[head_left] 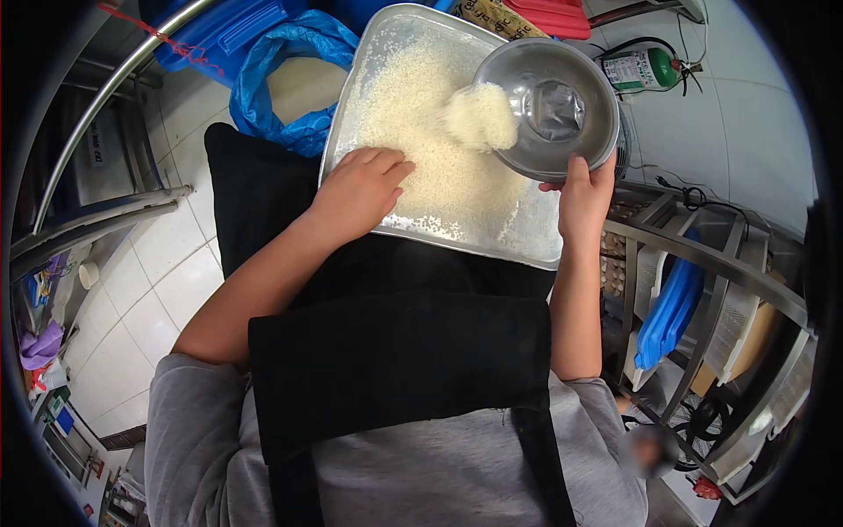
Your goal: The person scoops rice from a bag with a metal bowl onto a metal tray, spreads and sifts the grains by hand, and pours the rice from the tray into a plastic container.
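My right hand grips the rim of a round metal bowl, which is tilted to the left. White grains spill from its left edge onto a metal tray lying across my lap. A layer of rice-like grains covers much of the tray. My left hand rests at the tray's near left side, palm down on the grains, its fingers extended and holding nothing. The fingertips of my right hand are partly behind the bowl.
A blue bag of pale grains stands left of the tray. Red plastic and a green cylinder are beyond it. At the right is a metal rack with blue trays; white floor tiles show at the left.
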Demonstrator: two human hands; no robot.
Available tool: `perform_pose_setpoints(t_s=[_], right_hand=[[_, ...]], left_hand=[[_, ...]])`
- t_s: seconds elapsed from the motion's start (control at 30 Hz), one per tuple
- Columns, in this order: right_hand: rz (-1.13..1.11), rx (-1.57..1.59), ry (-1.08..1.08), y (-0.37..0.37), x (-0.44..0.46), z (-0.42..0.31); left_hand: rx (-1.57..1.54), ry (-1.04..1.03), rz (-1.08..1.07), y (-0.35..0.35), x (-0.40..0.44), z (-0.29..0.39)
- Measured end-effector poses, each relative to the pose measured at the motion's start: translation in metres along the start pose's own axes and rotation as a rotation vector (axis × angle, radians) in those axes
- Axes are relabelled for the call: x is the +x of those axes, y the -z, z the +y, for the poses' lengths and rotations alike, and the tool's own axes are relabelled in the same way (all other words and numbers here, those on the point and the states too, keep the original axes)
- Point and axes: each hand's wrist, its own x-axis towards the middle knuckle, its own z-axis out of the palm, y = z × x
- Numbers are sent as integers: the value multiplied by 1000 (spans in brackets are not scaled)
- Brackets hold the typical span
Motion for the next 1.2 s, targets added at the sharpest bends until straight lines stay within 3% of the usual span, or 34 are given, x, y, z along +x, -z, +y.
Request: perform_pose_setpoints(t_s=[0.13, 0.33, 0.37, 0.47, 0.63, 0.7, 0.83, 0.87, 0.9, 0.97, 1.0, 1.07, 1.1, 1.2], right_hand=[[-16, 37, -53, 2, 0, -3], [-32, -129, 59, -2, -8, -7], [-20, -335, 296, -2, -9, -4], [-23, -642, 732, -8, -17, -2], [15, -522, 1181, -2, -16, 36], [142, -602, 1141, 10, -15, 48], [234, 133, 274, 21, -22, 55], [296, 181, 121, 26, -22, 54], [303, 180, 121, 36, -20, 61], [384, 638, -257, 59, -16, 87], [389, 642, -254, 68, -16, 98], [493, 985, -539, 81, -17, 114], [495, 989, -535, 81, -20, 117], [465, 972, -484, 83, -30, 120]], left_hand=[[32, -13, -28, 0, 1, 1], [30, -23, -14, 2, 2, 3], [40, -24, -21, 2, 2, 3], [45, -24, -20, 2, 1, 3], [62, -26, -12, 2, 2, 4], [71, -34, -8, 4, 3, 5], [90, -17, -56, 16, 14, 4], [116, 2, -64, 19, 20, 4], [142, 20, -72, 21, 24, 3], [31, 105, -55, 18, 34, 1], [-80, 196, -37, 15, 39, 0], [58, 124, 79, 0, 48, 4], [194, 57, 197, -10, 53, 6], [158, 71, 112, -35, 64, 13]])
